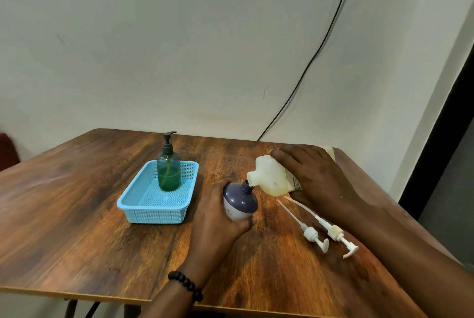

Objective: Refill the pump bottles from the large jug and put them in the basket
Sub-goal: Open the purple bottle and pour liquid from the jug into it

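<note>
Wooden table (77,215), dark brown grain, four items resting on it.

Blue perforated basket (154,211) sits left of centre. Two white pump heads (313,235) (338,236) with long dip tubes lie side by side on the right, near the front edge, tubes pointing away toward the back. A purple-topped bottle (239,202) stands tilted between basket and pumps, base on the tabletop.

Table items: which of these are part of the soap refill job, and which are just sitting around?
Part of the job:
jug, right hand
purple bottle, left hand
green bottle
basket
two pumps

Just there:
wall cable
bracelet
</note>
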